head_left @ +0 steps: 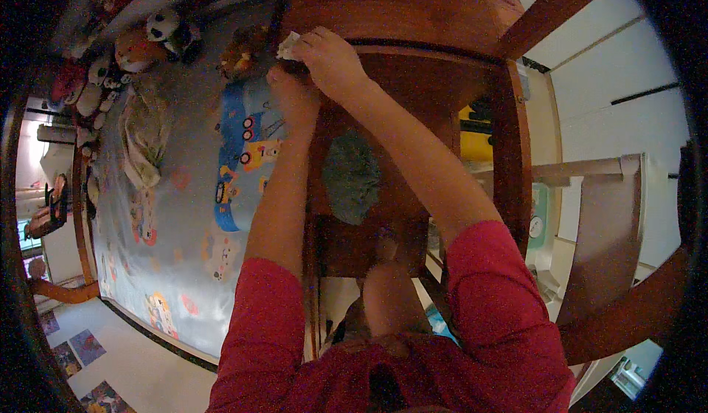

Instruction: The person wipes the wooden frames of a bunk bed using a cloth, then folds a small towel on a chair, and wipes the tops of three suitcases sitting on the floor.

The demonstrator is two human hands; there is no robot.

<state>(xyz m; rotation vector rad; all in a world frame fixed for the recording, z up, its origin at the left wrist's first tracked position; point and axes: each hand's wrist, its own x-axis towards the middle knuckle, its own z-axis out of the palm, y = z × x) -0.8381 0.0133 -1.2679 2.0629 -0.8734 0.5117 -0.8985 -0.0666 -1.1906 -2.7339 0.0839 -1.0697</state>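
My right hand (pixel 332 62) grips a small crumpled pale cloth or tissue (pixel 288 47) at the left end of a brown wooden board (pixel 387 9). Just below it is my left hand (pixel 296 95), blurred and close to the same wooden corner. Its fingers are too unclear to tell whether they hold anything. Under my forearms a crumpled grey-green cloth (pixel 352 178) lies on a lower brown wooden surface (pixel 387 114). One bare knee (pixel 387 297) shows beneath my red shirt.
To the left spreads a bed with a printed grey sheet (pixel 188 203), a blue piece with vehicle pictures (pixel 243 153) and a rumpled pale cloth (pixel 144 142). A panda plush (pixel 166 28) and several other soft toys line its far side. A wooden post (pixel 511 164) stands at right.
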